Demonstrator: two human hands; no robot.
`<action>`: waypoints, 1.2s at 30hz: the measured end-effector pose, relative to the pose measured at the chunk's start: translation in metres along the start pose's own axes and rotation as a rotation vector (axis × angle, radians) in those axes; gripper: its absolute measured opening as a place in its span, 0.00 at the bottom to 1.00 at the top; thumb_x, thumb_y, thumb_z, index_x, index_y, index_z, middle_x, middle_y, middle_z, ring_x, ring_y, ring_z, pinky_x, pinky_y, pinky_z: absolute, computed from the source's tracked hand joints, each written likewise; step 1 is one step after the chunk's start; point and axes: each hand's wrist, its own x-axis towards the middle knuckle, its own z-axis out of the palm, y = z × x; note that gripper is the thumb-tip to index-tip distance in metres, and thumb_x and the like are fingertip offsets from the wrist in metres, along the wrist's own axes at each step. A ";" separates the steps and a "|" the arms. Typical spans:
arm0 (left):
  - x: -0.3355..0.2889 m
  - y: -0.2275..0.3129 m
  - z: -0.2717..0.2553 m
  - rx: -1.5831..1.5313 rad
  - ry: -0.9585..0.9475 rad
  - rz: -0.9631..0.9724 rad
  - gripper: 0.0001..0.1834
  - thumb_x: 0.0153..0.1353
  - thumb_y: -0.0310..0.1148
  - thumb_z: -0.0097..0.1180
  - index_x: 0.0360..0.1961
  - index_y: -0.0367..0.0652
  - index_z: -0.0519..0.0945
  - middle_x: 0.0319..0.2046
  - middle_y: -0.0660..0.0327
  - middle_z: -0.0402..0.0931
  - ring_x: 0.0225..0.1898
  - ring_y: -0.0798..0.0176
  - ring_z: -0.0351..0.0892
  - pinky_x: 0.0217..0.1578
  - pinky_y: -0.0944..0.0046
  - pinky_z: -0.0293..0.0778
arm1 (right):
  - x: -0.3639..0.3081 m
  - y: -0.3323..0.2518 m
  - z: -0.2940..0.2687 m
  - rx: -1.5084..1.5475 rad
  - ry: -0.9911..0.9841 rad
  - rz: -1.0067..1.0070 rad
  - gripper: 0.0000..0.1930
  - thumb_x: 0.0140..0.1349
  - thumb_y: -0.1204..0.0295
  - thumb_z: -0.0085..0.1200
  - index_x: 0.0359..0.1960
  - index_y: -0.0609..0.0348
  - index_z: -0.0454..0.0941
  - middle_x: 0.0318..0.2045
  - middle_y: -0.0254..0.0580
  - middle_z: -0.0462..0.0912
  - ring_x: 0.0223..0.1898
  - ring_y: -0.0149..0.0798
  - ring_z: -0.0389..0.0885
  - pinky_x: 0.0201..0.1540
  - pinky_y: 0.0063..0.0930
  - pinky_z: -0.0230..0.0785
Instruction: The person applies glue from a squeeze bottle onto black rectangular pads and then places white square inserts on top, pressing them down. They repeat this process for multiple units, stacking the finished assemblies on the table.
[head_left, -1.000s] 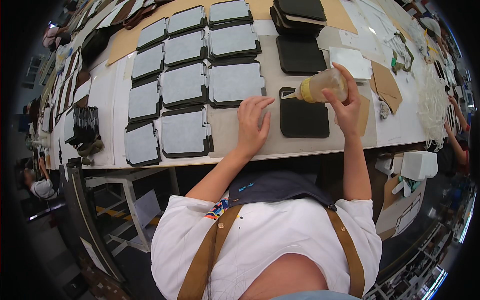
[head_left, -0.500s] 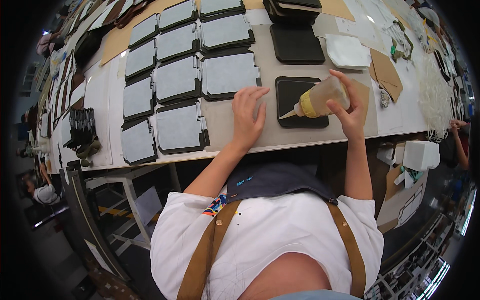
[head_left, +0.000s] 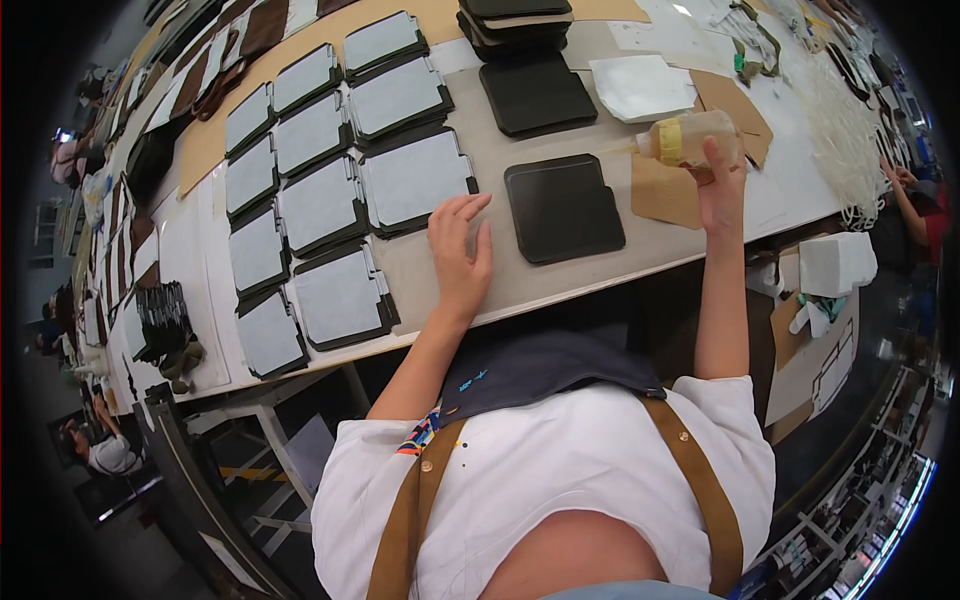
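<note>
My right hand (head_left: 722, 182) grips a clear squeeze bottle (head_left: 690, 140) with a yellow band, held on its side with the nozzle pointing left, to the right of a black leather panel (head_left: 563, 207). That panel lies flat on the grey worktable (head_left: 560, 275) near its front edge. My left hand (head_left: 462, 255) rests flat on the table, fingers spread, just left of the black panel and below a grey-faced panel (head_left: 416, 181).
Rows of grey-faced panels (head_left: 322, 205) cover the table's left half. Another black panel (head_left: 536, 92) and a stack of black panels (head_left: 515, 20) lie farther back. White sheet (head_left: 640, 87) and brown paper pieces (head_left: 668, 190) lie right. Another person's arm (head_left: 905, 195) shows at far right.
My right hand has drawn the bottle away from the black panel, to the right. My left hand has slid left off the panel's edge.
</note>
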 end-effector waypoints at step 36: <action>0.000 0.004 -0.001 0.017 -0.028 -0.016 0.18 0.63 0.22 0.56 0.55 0.43 0.81 0.54 0.58 0.77 0.60 0.51 0.68 0.65 0.52 0.61 | -0.025 -0.024 -0.003 -0.490 -0.161 -0.220 0.34 0.56 0.69 0.72 0.65 0.49 0.73 0.59 0.31 0.75 0.57 0.29 0.75 0.60 0.27 0.71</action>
